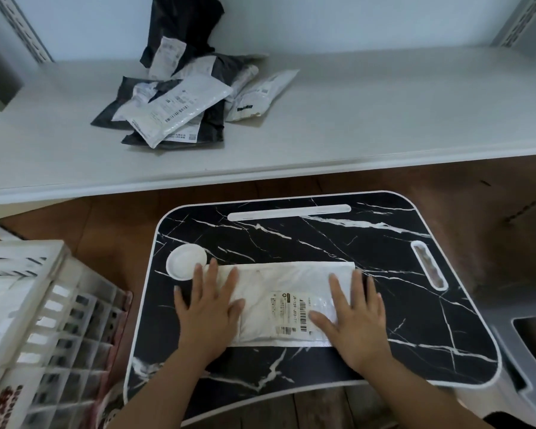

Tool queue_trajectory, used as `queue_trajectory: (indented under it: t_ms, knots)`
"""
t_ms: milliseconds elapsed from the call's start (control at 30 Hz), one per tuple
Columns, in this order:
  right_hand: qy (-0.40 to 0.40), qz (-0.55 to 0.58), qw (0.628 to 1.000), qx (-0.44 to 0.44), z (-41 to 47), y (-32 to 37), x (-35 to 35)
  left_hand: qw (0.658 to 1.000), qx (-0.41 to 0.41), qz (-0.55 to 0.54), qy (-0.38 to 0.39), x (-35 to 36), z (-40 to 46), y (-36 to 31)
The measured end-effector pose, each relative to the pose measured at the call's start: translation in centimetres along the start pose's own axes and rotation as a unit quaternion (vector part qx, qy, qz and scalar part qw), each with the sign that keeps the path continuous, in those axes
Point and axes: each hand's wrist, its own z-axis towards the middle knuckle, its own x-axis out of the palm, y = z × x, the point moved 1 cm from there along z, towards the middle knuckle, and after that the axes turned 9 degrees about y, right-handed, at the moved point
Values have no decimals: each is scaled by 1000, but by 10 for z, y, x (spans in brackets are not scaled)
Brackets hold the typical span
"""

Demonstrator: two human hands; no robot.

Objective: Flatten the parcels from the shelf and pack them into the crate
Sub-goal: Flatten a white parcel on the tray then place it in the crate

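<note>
Both hands, mine: left hand (209, 300) and right hand (355, 315), fingers spread flat, pressing the two ends of one white parcel (287, 301) on the marble-patterned counter (291, 236).

Parcel: lies at the middle of the counter, toward its near edge, label up, centre looking puffy.

Risk: uneven pressure could squirt the slick bag sideways toward the white dish (186, 261) at the counter's left edge, or pop a seam if air is trapped.

Room: right half and far edge of the counter open.

Crate (44, 305): beside the left edge, a short carry.

Shelf (384, 119): beyond, a pile of parcels (180, 100) still waiting.
</note>
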Motion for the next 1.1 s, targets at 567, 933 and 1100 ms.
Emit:
queue_trajectory:
  t_ms: [567,933,1100]
  knots:
    - [-16,557,826,85,-19,44,-73,857,-47,-511,44,-127,-55,55]
    - [102,508,826,-224,-33,284,-102,726,-186,-628,-212,-152,-150,275]
    - [71,386,824,-410,-62,391,-81,480,-245,-819,-198,-140,-185,332]
